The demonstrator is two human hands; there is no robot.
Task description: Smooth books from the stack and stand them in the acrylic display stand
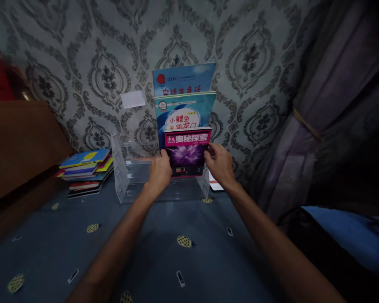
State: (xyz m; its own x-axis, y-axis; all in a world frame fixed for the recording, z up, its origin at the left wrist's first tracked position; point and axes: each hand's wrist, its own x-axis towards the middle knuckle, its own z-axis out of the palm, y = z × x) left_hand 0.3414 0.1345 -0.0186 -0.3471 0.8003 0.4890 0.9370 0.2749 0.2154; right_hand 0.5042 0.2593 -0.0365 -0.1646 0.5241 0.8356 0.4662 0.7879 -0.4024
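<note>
A small book (186, 153) with a pink title band and a purple burst on its cover stands upright in a clear tiered rack (135, 191). My left hand (160, 169) is closed on the book's left edge. Its right edge is pinched between the thumb and fingers of my right hand (219, 164). Directly behind stands a teal book (185, 110) with red lettering, partly covered by the small one. A taller blue book (186, 78) rises at the back, its lower part hidden. The rack's left tiers hold no books.
Left of the rack lies a stack of books (86, 164) on the dark blue cloth (145, 252) with pineapple prints. A brown wooden box or cabinet (19, 143) stands at the far left. Patterned wallpaper is behind; a tied curtain (298, 118) hangs at right.
</note>
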